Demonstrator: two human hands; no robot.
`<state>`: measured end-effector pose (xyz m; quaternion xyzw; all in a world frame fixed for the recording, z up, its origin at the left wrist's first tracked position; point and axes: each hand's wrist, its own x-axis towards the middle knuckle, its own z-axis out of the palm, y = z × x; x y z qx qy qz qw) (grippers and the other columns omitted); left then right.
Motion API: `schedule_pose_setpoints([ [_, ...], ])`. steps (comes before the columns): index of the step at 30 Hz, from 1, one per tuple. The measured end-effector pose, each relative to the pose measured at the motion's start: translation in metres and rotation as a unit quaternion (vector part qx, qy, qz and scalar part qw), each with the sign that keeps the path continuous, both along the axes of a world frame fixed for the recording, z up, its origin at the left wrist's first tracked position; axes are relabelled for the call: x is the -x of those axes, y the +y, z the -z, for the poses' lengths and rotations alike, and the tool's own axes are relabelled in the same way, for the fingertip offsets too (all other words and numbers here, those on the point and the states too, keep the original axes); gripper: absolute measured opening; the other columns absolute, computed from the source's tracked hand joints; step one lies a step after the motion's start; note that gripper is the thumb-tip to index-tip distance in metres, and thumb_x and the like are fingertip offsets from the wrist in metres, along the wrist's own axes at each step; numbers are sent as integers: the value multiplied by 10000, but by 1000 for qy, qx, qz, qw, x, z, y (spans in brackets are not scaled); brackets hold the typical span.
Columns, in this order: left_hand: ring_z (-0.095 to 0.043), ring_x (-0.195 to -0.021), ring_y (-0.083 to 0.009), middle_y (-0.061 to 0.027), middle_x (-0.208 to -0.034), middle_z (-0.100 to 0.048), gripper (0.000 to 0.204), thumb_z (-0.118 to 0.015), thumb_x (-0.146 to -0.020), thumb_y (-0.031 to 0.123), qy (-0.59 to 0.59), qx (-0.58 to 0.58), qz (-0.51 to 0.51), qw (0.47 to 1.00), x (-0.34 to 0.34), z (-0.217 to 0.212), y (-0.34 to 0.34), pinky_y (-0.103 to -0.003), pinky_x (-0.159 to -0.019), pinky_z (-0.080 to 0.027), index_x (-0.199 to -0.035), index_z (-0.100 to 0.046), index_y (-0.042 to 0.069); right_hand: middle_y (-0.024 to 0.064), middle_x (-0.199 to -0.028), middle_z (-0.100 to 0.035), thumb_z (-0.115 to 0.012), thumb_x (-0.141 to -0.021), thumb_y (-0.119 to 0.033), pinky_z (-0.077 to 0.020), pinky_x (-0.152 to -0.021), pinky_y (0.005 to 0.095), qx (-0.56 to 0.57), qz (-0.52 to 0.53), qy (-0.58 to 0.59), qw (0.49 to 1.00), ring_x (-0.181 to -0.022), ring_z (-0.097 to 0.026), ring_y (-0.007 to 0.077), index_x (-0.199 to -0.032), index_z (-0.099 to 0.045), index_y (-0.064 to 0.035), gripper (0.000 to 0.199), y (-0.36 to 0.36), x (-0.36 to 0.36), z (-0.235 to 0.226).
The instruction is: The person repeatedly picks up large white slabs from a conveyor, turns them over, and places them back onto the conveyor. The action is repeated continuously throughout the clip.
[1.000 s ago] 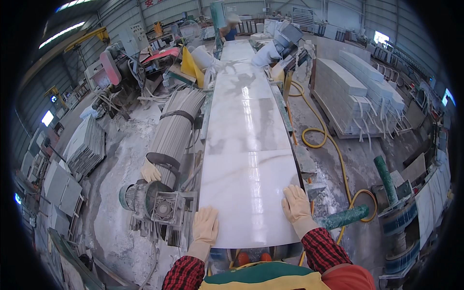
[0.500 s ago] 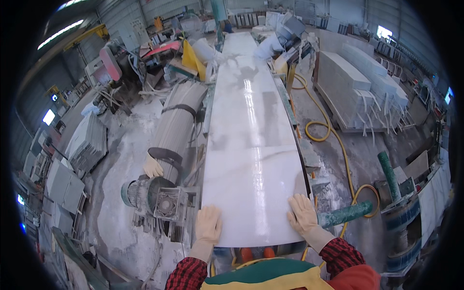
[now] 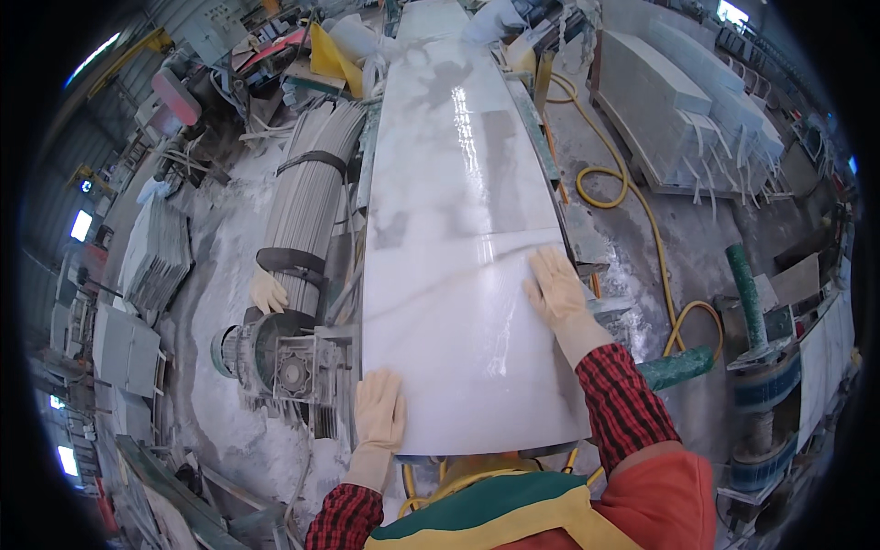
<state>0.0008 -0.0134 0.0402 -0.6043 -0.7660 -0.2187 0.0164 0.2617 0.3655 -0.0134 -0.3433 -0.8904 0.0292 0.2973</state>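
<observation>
Right hand [image 3: 555, 289] rests on white slab [image 3: 458, 339]; cabinet panel [image 3: 212, 33] unreadably small

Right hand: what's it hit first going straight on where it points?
Nothing visible: the right hand has only the white stone surface ahead, up to the picture's top edge. Depth out there is hard to judge.

White stone slab [image 3: 449, 348], smooth and glossy, with a faint brownish vein running obliquely across its farther part. It lies flat at the near edge of the table [image 3: 366, 165], spanning most of the width between the side edges. Reflected light streaks the surface lengthwise. Far edge appears straight.
</observation>
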Motion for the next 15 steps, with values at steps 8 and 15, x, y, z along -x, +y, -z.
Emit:
schedule_pose_setpoints([
  [8, -514, -1433, -491, -263, -1507, -603, 467, -646, -997, 196, 17, 18, 1, 1000, 2, 12, -13, -614, -1236, -346, -1435, -639, 38, 248, -1461, -634, -658, -998, -300, -428, -1226, 516, 1, 33, -3, 999, -1387, -572, 434, -1427, -621, -13, 517, 32, 22, -4],
  [15, -516, -1413, -517, -283, -1498, -606, 465, -625, -1004, 188, 14, -7, 22, 1000, 6, 14, -11, -613, -1215, -360, -1439, -632, 22, 267, -1555, -573, -595, -1028, -349, -338, -1295, 529, 15, -14, -5, 1000, -1470, -513, 442, -1507, -569, -1, 593, -94, -40, -5],
])
